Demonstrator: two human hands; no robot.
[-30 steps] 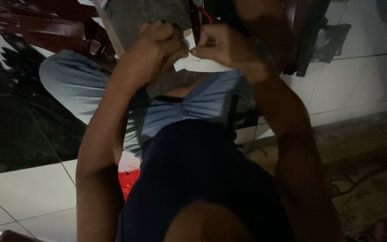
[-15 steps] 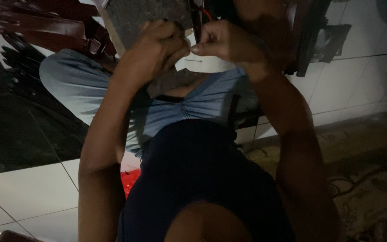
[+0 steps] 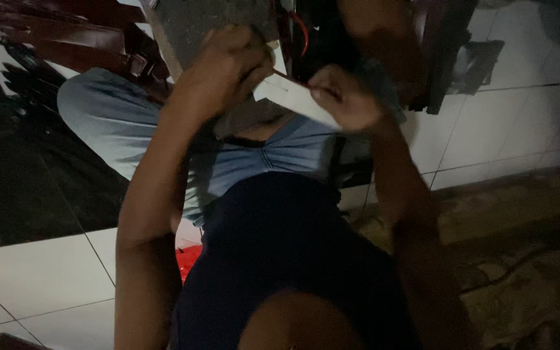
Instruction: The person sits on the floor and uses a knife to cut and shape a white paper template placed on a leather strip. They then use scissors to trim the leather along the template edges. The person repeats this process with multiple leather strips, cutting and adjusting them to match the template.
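Nearest the camera sat the person's dark blue shirt (image 3: 280,259), with light blue jeans (image 3: 131,129) on the folded legs beyond; a red scrap (image 3: 189,259) showed on the white floor tiles (image 3: 34,272) beside the left arm. Further out, both hands met over the lap. The left hand (image 3: 225,71) was curled, fingers closed against a grey flat board (image 3: 209,23) and the near end of a pale strip (image 3: 293,100). The right hand (image 3: 345,97) pinched the strip's other end, thumb and fingers pressed together on it. The strip lay between the two hands, just under the board's edge, a red wire (image 3: 303,35) behind it. Judged step: drawing or fitting the strip at the board. Next move probably needed steady two-handed tension; light was poor, detail uncertain
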